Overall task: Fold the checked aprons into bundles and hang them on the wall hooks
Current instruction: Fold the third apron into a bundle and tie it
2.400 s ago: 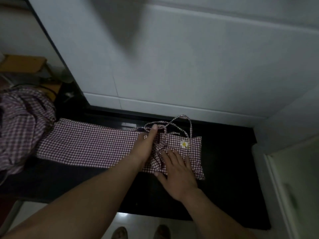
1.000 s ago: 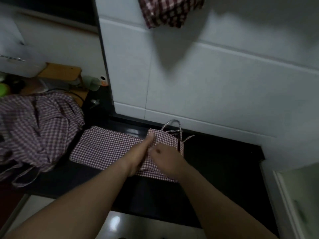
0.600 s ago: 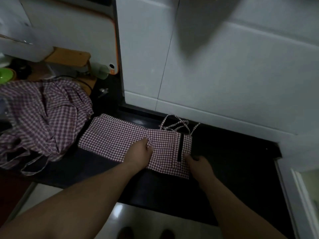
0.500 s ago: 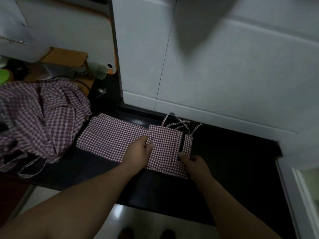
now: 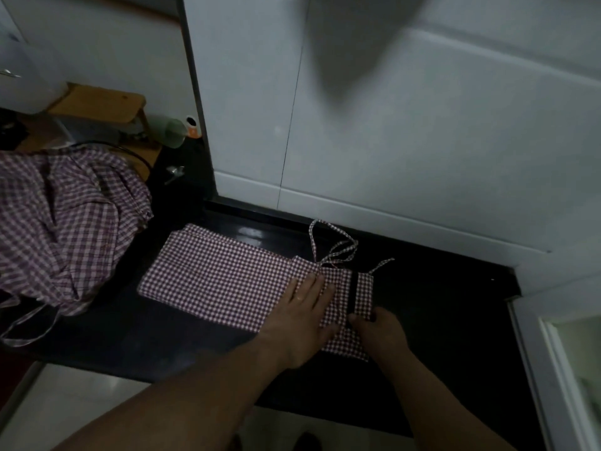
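The checked apron [image 5: 221, 281] lies on the black counter [image 5: 439, 304] as a long flat strip, running from the middle of the counter toward the right. Its right end is folded over on itself. A dark line [image 5: 353, 294] crosses that folded end; whether it is a gap or a band of cloth is hard to tell in the dim light. The apron's ties [image 5: 331, 245] loop out loosely from the far side of the fold toward the wall.

The left hand [image 5: 305, 307] lies flat on the strip just left of the fold, fingers straight and close together, pressing the cloth down. The right hand [image 5: 377, 330] is curled at the near edge of the folded end and pinches the cloth there; its fingertips are partly lost in shadow.

To the left a crumpled pile of checked aprons [image 5: 65, 222] sits on the same counter, cut off by the picture's edge, with a tie hanging over the front. Behind the pile are a wooden stand [image 5: 97, 102], a pale green cup [image 5: 172, 131] and a small white and orange object [image 5: 192, 128] whose markings are too small to read. A white tiled wall [image 5: 422, 141] rises behind the counter, with a broad blurred shadow across its top. A pale cabinet door [image 5: 569, 369] is cut off at the right.
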